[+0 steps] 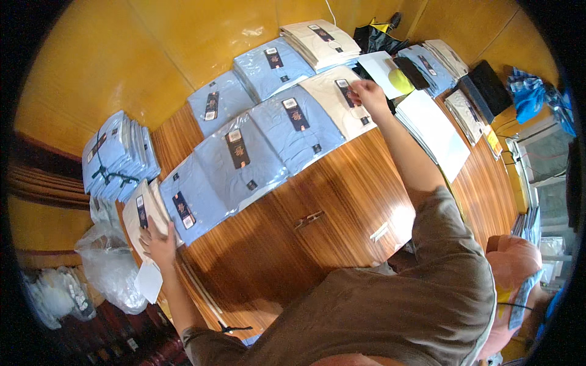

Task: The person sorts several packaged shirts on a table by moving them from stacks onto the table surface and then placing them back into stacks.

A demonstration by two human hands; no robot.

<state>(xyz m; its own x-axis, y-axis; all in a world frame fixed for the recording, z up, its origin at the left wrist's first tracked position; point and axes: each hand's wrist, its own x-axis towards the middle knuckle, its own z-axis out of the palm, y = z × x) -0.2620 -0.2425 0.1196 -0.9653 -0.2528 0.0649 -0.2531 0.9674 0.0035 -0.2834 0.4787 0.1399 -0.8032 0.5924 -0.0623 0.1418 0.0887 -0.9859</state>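
Smooth, striped-grain worktop (351,189) is carrying flat, shiny-wrapped blue packs (262,155). Toward eight o'clock, the left hand (160,245) is lying spread on a cream pack (154,200); toward one, the right hand (368,97) is holding its fingers narrow at a second cream pack (326,90), grip unclear.

A crumpled clear plastic bag (113,274) bulges beside the wooden table (351,201).

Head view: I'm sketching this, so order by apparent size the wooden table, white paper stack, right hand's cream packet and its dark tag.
1. Wooden table
2. Cream packet and white paper stack: too alike to rank
3. Dark tag
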